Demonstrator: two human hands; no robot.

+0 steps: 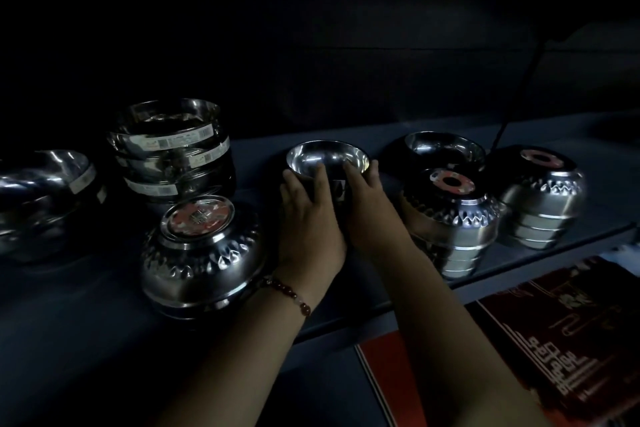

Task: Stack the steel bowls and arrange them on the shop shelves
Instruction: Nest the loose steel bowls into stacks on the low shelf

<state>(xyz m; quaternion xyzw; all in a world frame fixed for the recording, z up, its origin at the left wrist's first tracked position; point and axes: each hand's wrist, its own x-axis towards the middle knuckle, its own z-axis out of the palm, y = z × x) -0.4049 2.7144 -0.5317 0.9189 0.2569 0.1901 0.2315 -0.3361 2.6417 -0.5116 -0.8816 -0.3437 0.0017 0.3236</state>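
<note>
In the dim head view a small upright steel bowl (327, 157) stands at the middle of the grey shelf (346, 308). My left hand (310, 218) wraps its left side and my right hand (369, 208) its right side, fingers over the rim. An upside-down stack of patterned bowls (202, 253) sits left of my hands. Behind it rises an upright stack of labelled bowls (169, 149). To the right stand two upside-down stacks (450, 218) (542, 194), with an upright bowl (440, 149) behind them.
More steel bowls (45, 191) lie at the far left of the shelf. Below the shelf's front edge at the lower right are red printed boxes (561, 333). The back of the shelf is dark. A thin dark rod (519, 87) slants down at the right.
</note>
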